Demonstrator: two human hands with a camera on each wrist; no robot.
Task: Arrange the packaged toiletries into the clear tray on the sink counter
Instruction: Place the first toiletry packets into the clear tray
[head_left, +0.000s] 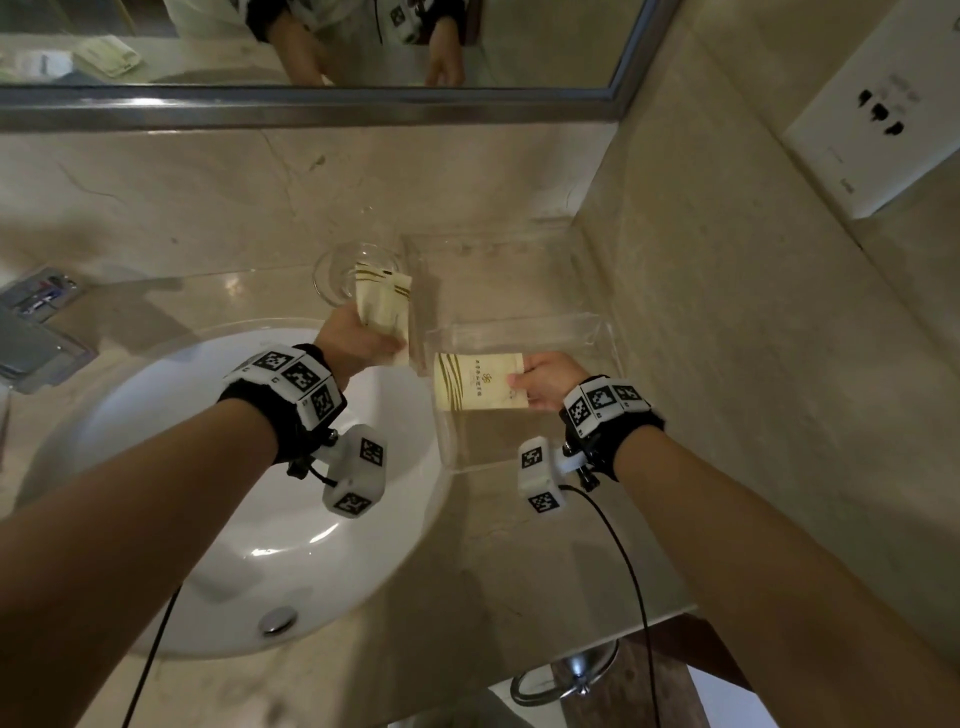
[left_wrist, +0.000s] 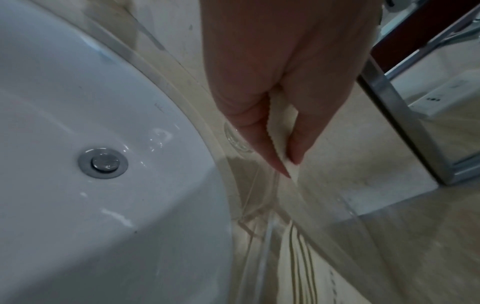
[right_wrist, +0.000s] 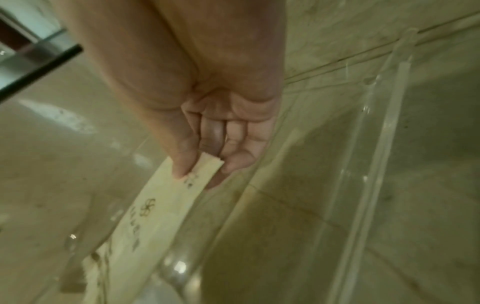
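My left hand (head_left: 363, 340) grips a small bunch of cream packets (head_left: 384, 306) over the counter between the sink and the clear tray (head_left: 609, 340). In the left wrist view the thumb and fingers (left_wrist: 259, 131) pinch a packet's serrated edge (left_wrist: 281, 123). My right hand (head_left: 545, 384) pinches one end of a flat cream packet with gold stripes (head_left: 478, 382) inside the tray, lying across its left half. The right wrist view shows the thumb on top of that packet (right_wrist: 161, 216), fingers beneath, with the tray wall (right_wrist: 363, 185) beside it.
A glass cup (head_left: 343, 270) stands just behind my left hand. A second clear container (head_left: 493, 249) sits against the back wall. The white sink (head_left: 249, 493) with its drain (head_left: 278, 621) fills the left. The faucet (head_left: 31, 332) is far left, the side wall (head_left: 753, 312) close on the right.
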